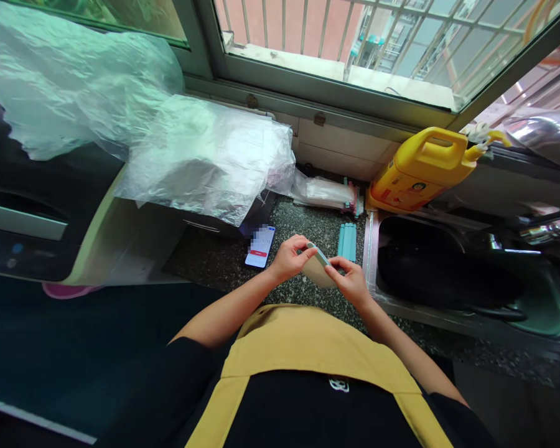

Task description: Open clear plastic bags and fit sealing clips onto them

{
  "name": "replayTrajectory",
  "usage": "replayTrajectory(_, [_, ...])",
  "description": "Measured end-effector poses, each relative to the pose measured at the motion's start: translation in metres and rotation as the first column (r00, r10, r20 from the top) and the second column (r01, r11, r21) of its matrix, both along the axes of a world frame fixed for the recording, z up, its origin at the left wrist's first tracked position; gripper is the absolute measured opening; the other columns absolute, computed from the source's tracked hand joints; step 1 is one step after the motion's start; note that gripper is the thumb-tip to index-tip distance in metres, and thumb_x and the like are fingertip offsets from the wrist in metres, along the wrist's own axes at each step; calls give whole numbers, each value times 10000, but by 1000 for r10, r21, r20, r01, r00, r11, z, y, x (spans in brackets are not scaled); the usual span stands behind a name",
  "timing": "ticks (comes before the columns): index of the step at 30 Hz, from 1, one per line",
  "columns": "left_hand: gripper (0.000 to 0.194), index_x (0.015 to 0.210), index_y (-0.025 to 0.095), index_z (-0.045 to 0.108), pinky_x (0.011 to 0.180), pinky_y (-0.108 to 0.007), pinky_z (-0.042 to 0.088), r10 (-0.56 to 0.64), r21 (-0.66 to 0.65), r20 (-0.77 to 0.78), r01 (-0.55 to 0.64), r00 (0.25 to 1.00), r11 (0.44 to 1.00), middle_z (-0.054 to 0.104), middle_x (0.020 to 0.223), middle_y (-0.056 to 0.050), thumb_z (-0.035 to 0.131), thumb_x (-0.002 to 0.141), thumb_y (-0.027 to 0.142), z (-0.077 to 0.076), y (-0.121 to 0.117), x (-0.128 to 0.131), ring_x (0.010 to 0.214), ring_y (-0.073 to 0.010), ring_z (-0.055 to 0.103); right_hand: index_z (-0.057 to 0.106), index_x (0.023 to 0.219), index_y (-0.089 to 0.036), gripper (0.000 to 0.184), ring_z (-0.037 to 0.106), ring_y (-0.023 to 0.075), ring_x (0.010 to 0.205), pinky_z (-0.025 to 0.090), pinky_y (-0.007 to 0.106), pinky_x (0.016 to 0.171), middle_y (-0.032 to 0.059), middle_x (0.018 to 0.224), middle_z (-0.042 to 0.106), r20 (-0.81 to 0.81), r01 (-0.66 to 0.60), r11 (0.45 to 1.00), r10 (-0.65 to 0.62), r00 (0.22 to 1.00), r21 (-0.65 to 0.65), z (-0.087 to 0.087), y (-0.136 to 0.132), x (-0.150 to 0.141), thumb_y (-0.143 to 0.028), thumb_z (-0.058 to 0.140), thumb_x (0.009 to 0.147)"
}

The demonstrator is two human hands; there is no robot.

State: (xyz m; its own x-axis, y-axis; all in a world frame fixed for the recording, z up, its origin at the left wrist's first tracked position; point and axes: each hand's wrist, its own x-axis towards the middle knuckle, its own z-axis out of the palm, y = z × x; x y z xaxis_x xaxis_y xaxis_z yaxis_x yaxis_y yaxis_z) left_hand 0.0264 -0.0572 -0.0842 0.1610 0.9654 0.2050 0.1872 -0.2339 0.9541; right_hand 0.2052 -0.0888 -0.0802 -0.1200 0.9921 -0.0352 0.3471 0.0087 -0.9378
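Our left hand point(292, 257) and right hand point(351, 281) pinch a pale-green strip point(320, 256) by its ends above the counter point(290, 216) (teal sticks point(348, 242) lie just right); we best keep pressure even.

Speckled counter point(301, 218), lit phone point(260, 247), teal sticks point(348, 242), clear packet point(324, 191)

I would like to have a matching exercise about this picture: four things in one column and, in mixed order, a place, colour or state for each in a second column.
Column 1
1. Phone
2. Left hand
3. Jug
4. Pan

Column 2
A. Yellow
B. In the sink
C. Screen lit
D. Pinching a pale green strip

Right pairs: 1-C, 2-D, 3-A, 4-B
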Motion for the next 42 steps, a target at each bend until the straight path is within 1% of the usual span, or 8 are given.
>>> replayTrajectory(11, [243, 613, 161, 581, 664, -271, 403, 8, -65, 22, -7, 1000, 998, 560, 648, -15, 585, 778, 339, -2, 0, 1, 665, -140, 501, 646, 713, -182, 205, 574, 152, 612, 470, 280, 612, 29, 683, 664, 12, -31, 999, 31, 999, -37, -3, 1, 0, -383, 612, 722])
replayTrajectory(16, [281, 744, 152, 643, 671, -256, 425, -106, -168, 62, 115, 992, 979, 578, 726, -12, 671, 709, 429, -4, 2, -6, 693, -131, 516, 651, 736, -179, 206, 570, 147, 620, 459, 273, 609, 29, 695, 662, 41, -46, 999, 46, 998, -3, -1, 4, 5, -379, 601, 735])
replayTrajectory(19, [305, 672, 149, 631, 639, -250, 406, -173, -178, 10, 172, 985, 969, 546, 666, -1, 668, 710, 450, -10, 3, -11, 648, -120, 494, 655, 740, -184, 204, 563, 144, 619, 451, 269, 599, 27, 700, 658, 61, -50, 998, 48, 997, 27, 3, 8, 11, -380, 598, 745])
replayTrajectory(25, [329, 629, 159, 614, 689, -274, 420, -226, -109, -141, 212, 964, 971, 595, 676, -28, 529, 829, 406, -38, 4, -21, 691, -143, 538, 671, 751, -182, 191, 578, 151, 654, 459, 273, 618, 37, 728, 671, 116, -33, 995, 22, 993, 96, 3, 19, 15, -361, 603, 742])
replayTrajectory(30, [195, 785, 174, 671, 909, -403, 398, -55, -119, -532, -10, 845, 993, 666, 900, -75, 609, 787, 359, -73, 13, -44, 932, -232, 577, 672, 736, -171, 206, 573, 148, 619, 459, 276, 602, 33, 689, 668, 112, -28, 998, 21, 994, 61, -12, 29, 3, -363, 597, 727])
replayTrajectory(34, [201, 856, 172, 671, 1003, -476, 337, -67, -166, -640, -53, 766, 985, 661, 980, -93, 604, 792, 350, -93, 12, -53, 1005, -260, 569, 674, 742, -171, 203, 575, 149, 621, 460, 277, 605, 32, 690, 668, 116, -43, 996, 34, 993, 73, -13, 32, -1, -354, 587, 729])
replayTrajectory(37, [259, 902, 168, 657, 963, -438, 380, -20, -102, -526, -40, 850, 994, 657, 988, -103, 561, 814, 392, -98, 8, -49, 996, -254, 562, 670, 733, -175, 194, 583, 149, 629, 469, 279, 616, 34, 705, 676, 112, -37, 995, 26, 993, 92, -7, 33, 1, -351, 587, 730])
replayTrajectory(42, [558, 1107, 164, 587, 912, -374, 417, -14, -79, -11, 13, 1000, 997, 626, 1061, -119, 510, 787, 615, -90, 9, -32, 996, -234, 563, 667, 727, -183, 201, 580, 144, 620, 474, 273, 607, 27, 696, 675, 130, -39, 993, 23, 991, 114, 5, 34, 7, -369, 592, 739])
